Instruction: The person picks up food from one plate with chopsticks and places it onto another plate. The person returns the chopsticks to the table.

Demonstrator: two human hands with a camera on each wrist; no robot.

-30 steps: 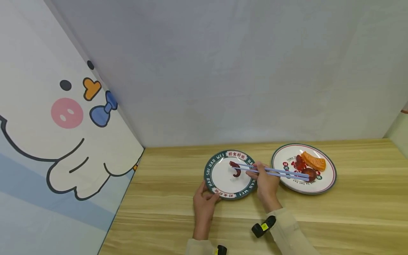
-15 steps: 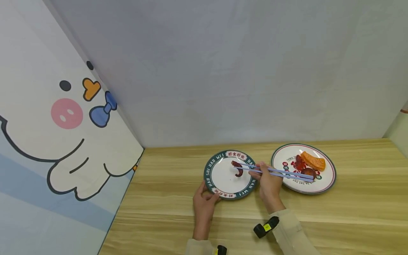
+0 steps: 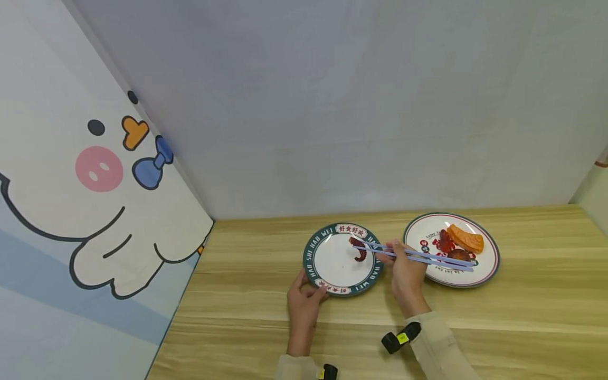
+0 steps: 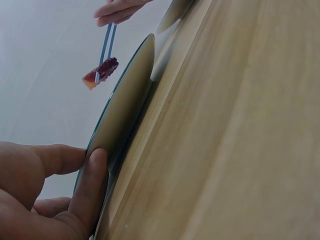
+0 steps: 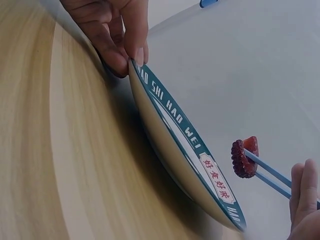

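Note:
My left hand point(image 3: 304, 309) grips the near left rim of a round plate with a green lettered border point(image 3: 332, 266), thumb on top and fingers beneath. In my right hand point(image 3: 407, 277) is a pair of pale blue chopsticks point(image 3: 399, 254). Their tips pinch a dark red octopus tentacle point(image 3: 361, 253) with a curled end. Both wrist views show the tentacle point(image 5: 243, 160) held up above the plate, apart from its surface. The chopsticks' back ends overlap a second plate in the head view.
To the right, the second white plate point(image 3: 415, 232) carries an orange ridged slice point(image 3: 466, 239), a red piece point(image 3: 445, 240) and a round brown piece point(image 3: 458, 254). A pale wall point(image 3: 380, 116) rises behind the wooden table point(image 3: 247, 285); a panel with a cartoon bird point(image 3: 100, 169) stands left.
My right hand has moved a little to the right, carrying the chopsticks and the octopus tentacle across the plate. The left hand and both plates hold their places.

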